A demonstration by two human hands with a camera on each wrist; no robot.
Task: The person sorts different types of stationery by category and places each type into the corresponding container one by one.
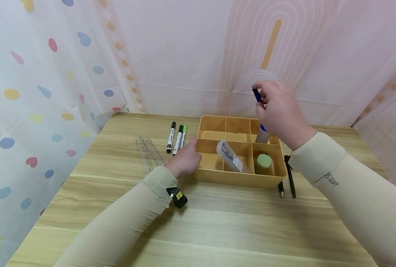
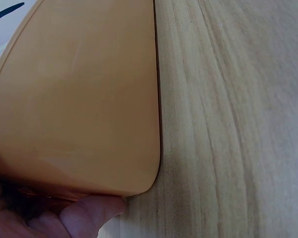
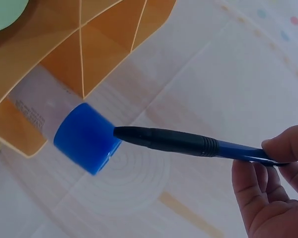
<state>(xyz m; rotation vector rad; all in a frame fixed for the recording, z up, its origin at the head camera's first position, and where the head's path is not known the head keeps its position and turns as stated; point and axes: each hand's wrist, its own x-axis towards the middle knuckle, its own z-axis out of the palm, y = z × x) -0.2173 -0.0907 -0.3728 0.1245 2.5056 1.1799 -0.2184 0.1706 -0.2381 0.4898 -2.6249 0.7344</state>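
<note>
My right hand [image 1: 281, 111] pinches a blue pen with a black grip [image 3: 188, 143] by its blue end. It holds the pen above the back right of a yellow-orange desk organizer [image 1: 241, 180]. Below it, a white bottle with a blue cap [image 3: 89, 139] stands in a back right compartment. At the organizer's left end, my left hand [image 1: 186, 159] grips the wall; some fingers are hidden. A clear case [image 1: 229, 155] leans in the front left compartment, and a round green-topped item [image 1: 264, 161] sits at front right.
Left of the organizer lie black-capped markers [image 1: 171, 138], a green-capped one [image 1: 184, 133] and clear rulers [image 1: 146, 154]. Dark pens [image 1: 290, 178] lie by its right front corner. A patterned curtain [image 1: 184, 55] hangs behind the wooden table [image 1: 218, 222].
</note>
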